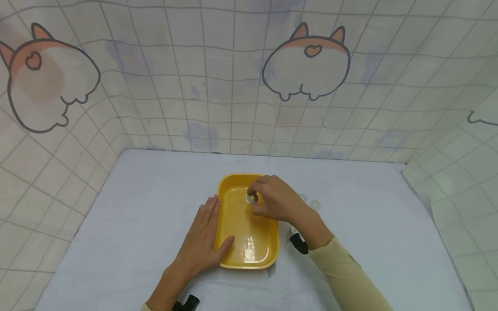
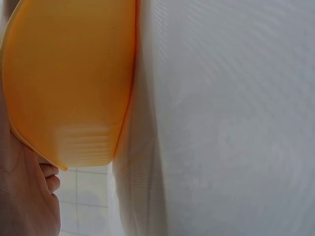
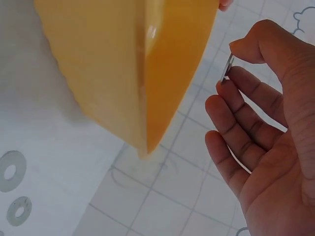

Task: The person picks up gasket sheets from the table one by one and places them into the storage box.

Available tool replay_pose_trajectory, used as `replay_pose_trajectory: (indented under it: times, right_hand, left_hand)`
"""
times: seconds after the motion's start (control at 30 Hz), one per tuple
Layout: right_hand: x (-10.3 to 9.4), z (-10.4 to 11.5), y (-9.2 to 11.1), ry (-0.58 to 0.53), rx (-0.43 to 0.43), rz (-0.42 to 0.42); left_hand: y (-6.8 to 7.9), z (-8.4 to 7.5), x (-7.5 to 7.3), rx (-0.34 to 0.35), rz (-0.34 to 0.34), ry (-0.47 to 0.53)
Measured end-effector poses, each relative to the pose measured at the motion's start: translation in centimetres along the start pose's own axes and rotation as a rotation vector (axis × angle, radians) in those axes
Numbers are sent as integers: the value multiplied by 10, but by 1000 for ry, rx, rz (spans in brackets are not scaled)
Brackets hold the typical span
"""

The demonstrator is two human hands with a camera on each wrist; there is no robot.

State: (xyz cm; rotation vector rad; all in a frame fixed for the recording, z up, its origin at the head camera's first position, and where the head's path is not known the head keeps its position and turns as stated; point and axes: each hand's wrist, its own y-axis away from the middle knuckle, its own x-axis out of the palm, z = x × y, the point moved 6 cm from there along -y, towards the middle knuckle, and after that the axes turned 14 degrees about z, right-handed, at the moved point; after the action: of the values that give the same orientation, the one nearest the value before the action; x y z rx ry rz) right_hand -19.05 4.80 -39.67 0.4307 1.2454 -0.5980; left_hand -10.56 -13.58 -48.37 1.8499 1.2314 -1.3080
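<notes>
A yellow rectangular tray (image 1: 237,242) lies on the white-covered table. My left hand (image 1: 200,239) rests along its left rim with straight fingers, the thumb over the near left edge. In the left wrist view the same hand (image 2: 27,191) touches the outside of the tray wall (image 2: 69,88). Above the tray's far right part, my right hand (image 1: 278,198) pinches a metal washer (image 1: 252,198) between thumb and fingertips. The right wrist view shows that washer (image 3: 227,68) edge-on, apart from the tray wall (image 3: 98,64).
Flat washers (image 3: 12,171) lie on the table to the right of the tray, partly behind the right forearm. A wrist camera (image 1: 298,242) sits at the right wrist, another (image 1: 186,303) at the left. A checked curtain (image 1: 218,86) with cartoon animals surrounds the table.
</notes>
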Motion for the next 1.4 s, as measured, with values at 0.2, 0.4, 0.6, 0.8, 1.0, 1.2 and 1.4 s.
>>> replay_pose_trajectory:
  times: [0.2, 0.4, 0.6, 0.8, 1.0, 1.2, 1.4]
  right_hand:
    - [-6, -1, -2, -7, 64, 40]
    - [0, -10, 4, -58, 135, 82]
    - [8, -17, 22, -122, 200, 91]
    - [14, -19, 40, -132, 224, 54]
    - [14, -26, 59, -114, 291, 25]
    - [19, -33, 77, -139, 356, 25]
    - [27, -38, 91, -151, 370, 21]
  left_hand:
    - [1, -1, -1, -3, 4, 9]
    - [0, -1, -1, -6, 12, 18]
    - [0, 0, 2, -1, 10, 6]
    - [2, 1, 3, -4, -5, -3]
    - [0, 0, 1, 10, -21, -10]
    - [0, -1, 1, -1, -9, 13]
    - [1, -2, 0, -2, -10, 19]
